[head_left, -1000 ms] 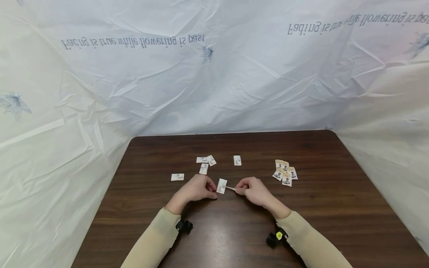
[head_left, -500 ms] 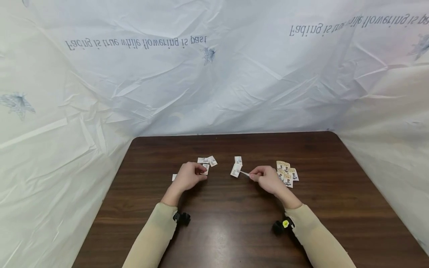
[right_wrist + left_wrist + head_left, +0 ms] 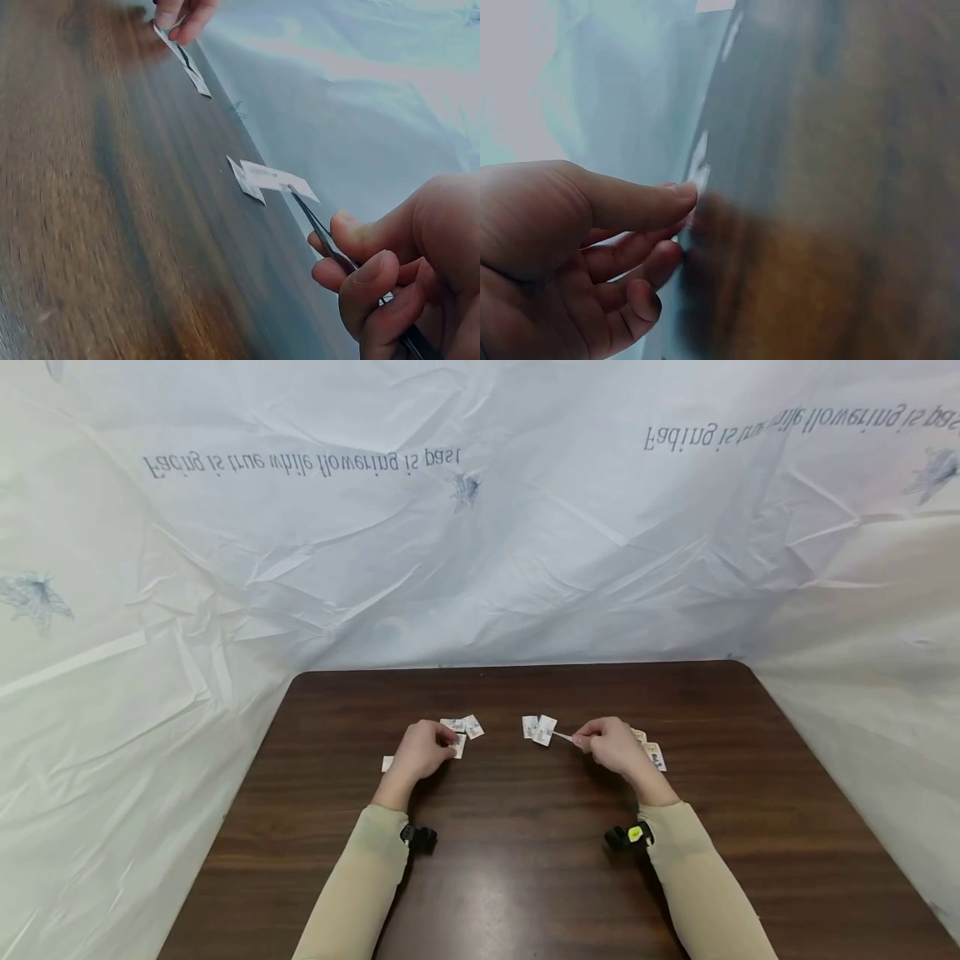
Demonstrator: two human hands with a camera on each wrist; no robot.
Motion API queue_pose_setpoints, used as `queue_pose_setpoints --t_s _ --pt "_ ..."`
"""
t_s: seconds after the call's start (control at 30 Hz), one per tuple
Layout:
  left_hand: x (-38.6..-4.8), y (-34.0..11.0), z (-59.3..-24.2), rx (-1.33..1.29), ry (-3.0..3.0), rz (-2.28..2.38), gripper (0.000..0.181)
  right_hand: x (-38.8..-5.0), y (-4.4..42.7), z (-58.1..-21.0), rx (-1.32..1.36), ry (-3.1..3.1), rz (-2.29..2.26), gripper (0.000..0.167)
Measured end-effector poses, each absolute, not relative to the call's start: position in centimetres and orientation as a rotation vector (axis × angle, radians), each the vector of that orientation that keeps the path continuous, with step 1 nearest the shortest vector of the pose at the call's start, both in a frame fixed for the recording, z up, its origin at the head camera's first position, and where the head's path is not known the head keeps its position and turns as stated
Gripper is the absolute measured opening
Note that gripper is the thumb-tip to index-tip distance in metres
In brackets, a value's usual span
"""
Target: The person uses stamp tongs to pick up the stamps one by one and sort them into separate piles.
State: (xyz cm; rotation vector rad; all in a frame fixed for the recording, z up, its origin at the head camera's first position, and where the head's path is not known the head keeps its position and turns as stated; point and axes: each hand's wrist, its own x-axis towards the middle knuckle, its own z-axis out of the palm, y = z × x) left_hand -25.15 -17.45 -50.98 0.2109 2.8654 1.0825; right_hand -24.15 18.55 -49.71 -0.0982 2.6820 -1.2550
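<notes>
In the head view my right hand (image 3: 615,745) grips a pair of tweezers (image 3: 330,240), held between thumb and fingers. Their tips hold the edge of a small white printed card (image 3: 277,180), tilted over another white card (image 3: 246,182) near the far table edge. My left hand (image 3: 422,750) is at the left group, its thumb and fingertips pinching the edge of a white card (image 3: 459,745). Just beyond it lie two overlapping white cards (image 3: 473,727). Part of another white card (image 3: 387,763) shows left of the hand.
Yellowish printed cards (image 3: 655,756) lie at the right, mostly hidden behind my right hand. The dark wooden table (image 3: 510,877) meets a white wrinkled plastic sheet (image 3: 480,568) at its back and sides. A small camera (image 3: 420,839) sits on each wrist.
My right hand has carried the tweezered card from mid-table up and right to the far white card. My left hand has moved back and left, and its fingers have closed on a card.
</notes>
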Motion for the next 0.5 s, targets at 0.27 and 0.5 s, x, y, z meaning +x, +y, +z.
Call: queue_pose_setpoints --t_s 0.27,0.5 --pt "-24.97 -17.55 -51.18 0.167 2.840 1.126 0.014 -24.15 18.81 -50.16 -0.068 2.703 -1.251 0.025" --pt "-25.11 -17.53 -51.29 0.155 2.829 1.146 0.014 -24.42 18.78 -50.56 -0.040 2.763 -1.228 0.025"
